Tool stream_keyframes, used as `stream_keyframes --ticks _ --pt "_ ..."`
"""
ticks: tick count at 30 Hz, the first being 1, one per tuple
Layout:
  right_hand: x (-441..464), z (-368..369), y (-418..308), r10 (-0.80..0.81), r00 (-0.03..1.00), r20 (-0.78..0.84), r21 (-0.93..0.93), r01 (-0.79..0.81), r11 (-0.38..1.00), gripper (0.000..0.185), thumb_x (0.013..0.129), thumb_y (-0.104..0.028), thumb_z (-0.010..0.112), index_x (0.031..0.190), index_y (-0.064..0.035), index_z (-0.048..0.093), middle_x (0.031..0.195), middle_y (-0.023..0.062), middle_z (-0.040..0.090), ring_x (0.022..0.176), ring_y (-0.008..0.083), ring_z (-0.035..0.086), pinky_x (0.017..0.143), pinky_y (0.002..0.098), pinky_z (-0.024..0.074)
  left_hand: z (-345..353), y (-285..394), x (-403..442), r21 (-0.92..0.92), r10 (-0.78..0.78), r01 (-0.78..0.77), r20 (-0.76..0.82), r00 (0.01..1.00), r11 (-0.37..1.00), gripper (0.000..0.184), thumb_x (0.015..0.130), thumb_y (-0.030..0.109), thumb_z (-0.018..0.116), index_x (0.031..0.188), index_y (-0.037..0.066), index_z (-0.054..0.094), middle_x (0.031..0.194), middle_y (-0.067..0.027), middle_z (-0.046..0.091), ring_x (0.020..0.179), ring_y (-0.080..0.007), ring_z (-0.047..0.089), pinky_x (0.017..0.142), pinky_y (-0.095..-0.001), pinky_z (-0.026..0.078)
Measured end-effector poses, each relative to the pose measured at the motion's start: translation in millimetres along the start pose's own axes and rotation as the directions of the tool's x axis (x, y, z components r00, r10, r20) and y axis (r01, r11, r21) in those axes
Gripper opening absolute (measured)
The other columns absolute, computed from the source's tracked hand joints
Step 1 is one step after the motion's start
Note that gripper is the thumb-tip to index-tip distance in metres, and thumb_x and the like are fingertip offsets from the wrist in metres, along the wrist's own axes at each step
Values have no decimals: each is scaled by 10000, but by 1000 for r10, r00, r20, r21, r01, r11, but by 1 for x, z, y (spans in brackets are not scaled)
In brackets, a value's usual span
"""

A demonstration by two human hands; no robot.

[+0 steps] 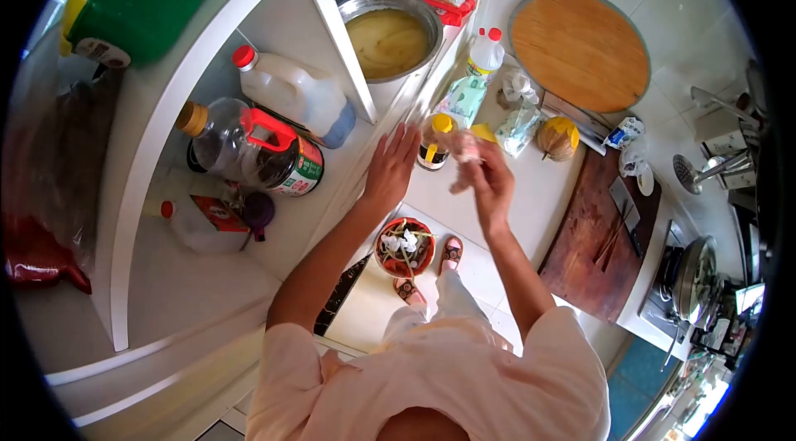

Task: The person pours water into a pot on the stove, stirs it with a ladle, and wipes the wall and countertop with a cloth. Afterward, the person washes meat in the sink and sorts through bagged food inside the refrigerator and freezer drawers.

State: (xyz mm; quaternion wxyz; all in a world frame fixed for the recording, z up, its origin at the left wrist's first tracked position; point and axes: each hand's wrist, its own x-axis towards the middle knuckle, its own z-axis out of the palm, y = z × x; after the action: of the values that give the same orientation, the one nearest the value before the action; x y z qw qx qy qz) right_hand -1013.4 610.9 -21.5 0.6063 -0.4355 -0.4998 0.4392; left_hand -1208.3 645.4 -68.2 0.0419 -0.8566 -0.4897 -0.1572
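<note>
My left hand (pixel 391 167) is raised beside the white cabinet edge with its fingers stretched out and holds nothing. My right hand (pixel 491 184) is closed on a small crumpled pinkish thing (pixel 466 147), partly see-through and blurred, whose kind I cannot make out. Between the hands, a dark bottle with a yellow cap (pixel 444 123) stands on the white counter (pixel 531 192). Below them on the floor is a red bin (pixel 429 260) with stalks and white scraps in it.
Left, the shelf holds a jug with a red cap (pixel 294 93) and a red-handled bottle (pixel 286 151). A metal bowl of yellowish liquid (pixel 385 43) sits above. Right are a pumpkin (pixel 557 139), a brown cutting board (pixel 572 254) with a cleaver (pixel 623 201), and a stove (pixel 663 275).
</note>
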Motion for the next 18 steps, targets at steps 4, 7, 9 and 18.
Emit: stream_keyframes --ticks 4,7,9,18 --pt "3 -52 0 47 996 -80 -31 -50 998 186 880 -72 539 1035 21 584 983 41 543 804 99 546 672 221 453 25 -26 11 115 -40 36 39 998 993 542 791 104 530 1292 -44 385 1372 -187 357 1289 -289 330 1072 -389 252" --pt "20 -82 13 46 995 -91 -151 -60 987 195 884 -67 534 1057 12 577 914 15 552 772 68 522 641 206 431 13 -15 7 178 -86 77 42 995 981 466 813 93 501 1255 -40 432 1327 -177 409 1255 -279 375 1048 -377 292" --pt "44 -92 17 41 997 -68 -220 -55 974 205 880 -61 534 1069 8 573 918 18 548 769 67 516 645 204 426 12 -8 11 214 -126 118 25 992 970 399 826 84 489 1207 -32 475 1268 -159 457 1207 -275 419 990 -375 349" --pt "181 -58 56 -111 978 179 -301 162 940 264 828 -65 579 1083 4 576 904 77 554 824 147 554 697 260 452 -6 -1 -2 47 -433 432 29 901 901 137 826 53 513 960 37 540 904 -95 521 849 -250 544 693 -339 481"
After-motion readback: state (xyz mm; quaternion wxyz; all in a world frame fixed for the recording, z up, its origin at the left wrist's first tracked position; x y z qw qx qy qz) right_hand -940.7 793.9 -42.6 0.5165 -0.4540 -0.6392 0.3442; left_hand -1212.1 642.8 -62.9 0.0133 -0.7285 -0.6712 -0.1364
